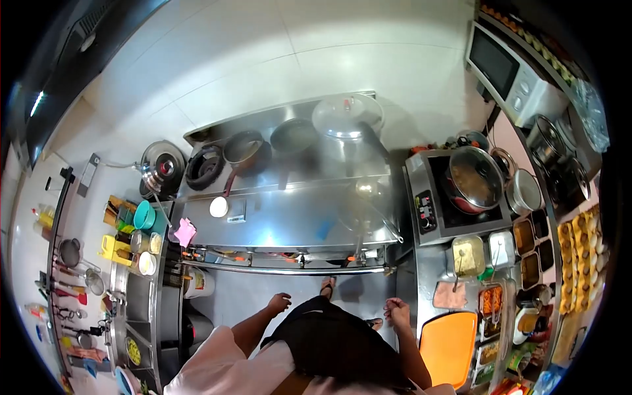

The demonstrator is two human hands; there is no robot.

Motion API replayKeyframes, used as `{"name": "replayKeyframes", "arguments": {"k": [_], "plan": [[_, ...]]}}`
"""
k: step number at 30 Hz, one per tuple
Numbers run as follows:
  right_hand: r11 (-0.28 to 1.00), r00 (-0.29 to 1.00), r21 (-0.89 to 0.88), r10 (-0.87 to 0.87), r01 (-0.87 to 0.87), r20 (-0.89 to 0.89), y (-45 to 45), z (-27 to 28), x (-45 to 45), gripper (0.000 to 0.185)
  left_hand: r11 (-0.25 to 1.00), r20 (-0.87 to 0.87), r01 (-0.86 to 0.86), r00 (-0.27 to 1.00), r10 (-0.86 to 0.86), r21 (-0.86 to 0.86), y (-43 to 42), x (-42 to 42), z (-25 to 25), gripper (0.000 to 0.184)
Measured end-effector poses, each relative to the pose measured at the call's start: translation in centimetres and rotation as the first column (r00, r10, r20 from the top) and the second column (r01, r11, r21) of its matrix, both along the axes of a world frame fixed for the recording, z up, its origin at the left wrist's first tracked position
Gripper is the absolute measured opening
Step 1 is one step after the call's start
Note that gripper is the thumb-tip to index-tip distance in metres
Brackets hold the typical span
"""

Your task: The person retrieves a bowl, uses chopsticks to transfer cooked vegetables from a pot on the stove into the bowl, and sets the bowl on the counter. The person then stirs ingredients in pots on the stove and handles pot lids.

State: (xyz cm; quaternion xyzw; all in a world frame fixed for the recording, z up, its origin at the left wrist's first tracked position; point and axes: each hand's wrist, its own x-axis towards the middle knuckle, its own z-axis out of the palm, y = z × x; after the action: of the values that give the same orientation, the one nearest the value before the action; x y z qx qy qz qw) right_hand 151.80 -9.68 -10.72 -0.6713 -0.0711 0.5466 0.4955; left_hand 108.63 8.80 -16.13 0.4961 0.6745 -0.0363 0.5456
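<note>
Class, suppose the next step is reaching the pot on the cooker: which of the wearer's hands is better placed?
Probably the right hand: it is nearer the pot and cooker, on the same side, and holds nothing visible. The left hand is farther away.

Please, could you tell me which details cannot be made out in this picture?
All in the head view:
- Left hand and right hand: curled fingers hide the palms.
- Large pot: its lid hides the inside; haze blurs its lower part.
- Cooker control panel: markings too small to read.
- Microwave: dial markings too small.
</note>
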Motion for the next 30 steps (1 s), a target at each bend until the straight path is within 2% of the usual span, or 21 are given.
{"name": "replayKeyframes", "arguments": {"k": [2,4,5,7,10,11,12,16,17,18,19,20,22,24,26,28,30], "plan": [[1.0,1.0,0.023,0.015,-0.016,0.024,1.7,1.6,-1.0,0.009,0.998,-0.039,-0.024,0.999,0.022,-0.051,-0.2,-2.3,-0.7,0.03],[0.999,1.0,0.035,0.009,-0.01,0.029,3.1,2.0,-2.1,0.01,0.984,-0.141,0.078,0.985,-0.101,-0.158,1.0,-4.4,-2.1,0.031],[0.999,1.0,0.033,-0.006,0.005,0.023,3.9,1.8,-2.6,0.011,0.987,-0.119,0.059,0.99,-0.077,-0.146,1.7,-5.3,-2.7,0.031],[0.999,0.999,0.031,-0.036,0.036,0.022,5.6,1.8,-4.4,0.012,0.995,-0.02,0.048,0.999,-0.05,-0.088,4.6,-6.7,-4.0,0.031],[0.997,0.995,-0.061,-0.032,0.038,0.095,9.6,2.2,-8.0,0.014,1.0,0.096,-0.004,0.995,0.003,0.007,9.3,-8.3,-5.6,0.034],[0.998,0.996,-0.052,-0.026,0.031,0.09,11.5,3.2,-9.6,0.016,0.997,0.186,-0.062,0.981,0.054,0.036,11.2,-8.8,-6.0,0.032],[0.999,0.996,-0.048,0.001,0.004,0.091,13.3,3.1,-10.9,0.018,0.991,0.136,-0.023,0.991,0.005,0.134,12.9,-9.1,-6.6,0.031],[0.989,0.979,-0.001,0.143,-0.145,0.143,20.2,5.0,-15.6,0.019,0.969,0.16,0.081,0.98,-0.121,0.234,18.4,-9.1,-4.0,0.036],[0.986,0.971,0.012,0.161,-0.165,0.175,21.5,5.5,-16.3,0.02,0.977,0.304,-0.027,0.952,-0.039,0.209,19.1,-9.0,-3.8,0.036],[0.982,0.962,0.022,0.179,-0.188,0.207,22.4,5.9,-16.9,0.022,0.979,0.359,-0.038,0.933,-0.037,0.201,20.0,-9.0,-2.9,0.033],[0.978,0.955,0.021,0.196,-0.206,0.224,23.1,6.2,-17.2,0.022,0.959,0.419,-0.082,0.907,-0.041,0.273,21.1,-8.7,-2.3,0.03],[0.974,0.946,0.019,0.215,-0.226,0.242,23.8,6.7,-17.4,0.022,0.931,0.478,-0.134,0.877,-0.049,0.34,22.2,-8.3,-1.7,0.027],[0.968,0.93,-0.006,0.243,-0.252,0.277,24.6,6.9,-17.4,0.022,0.845,0.518,-0.284,0.856,0.01,0.453,25.7,-6.5,3.6,0.024],[0.964,0.914,-0.045,0.265,-0.264,0.307,24.9,6.6,-17.3,0.022,0.646,0.433,-0.286,0.898,-0.078,0.708,30.9,-6.2,5.8,0.023],[0.961,0.906,-0.063,0.273,-0.268,0.322,25.6,7.1,-17.6,0.021,0.503,0.178,-0.143,0.984,-0.022,0.852,37.1,-5.9,11.6,0.024],[0.96,0.899,-0.078,0.28,-0.269,0.336,26.3,8.1,-17.9,0.021,0.3,0.074,-0.079,0.997,0.027,0.951,43.6,-5.1,15.4,0.018],[0.972,0.915,-0.016,0.227,-0.235,0.333,26.4,9.1,-18.1,0.022,0.208,-0.125,0.127,0.992,-0.023,0.97,49.4,-4.6,18.0,0.019]]}}
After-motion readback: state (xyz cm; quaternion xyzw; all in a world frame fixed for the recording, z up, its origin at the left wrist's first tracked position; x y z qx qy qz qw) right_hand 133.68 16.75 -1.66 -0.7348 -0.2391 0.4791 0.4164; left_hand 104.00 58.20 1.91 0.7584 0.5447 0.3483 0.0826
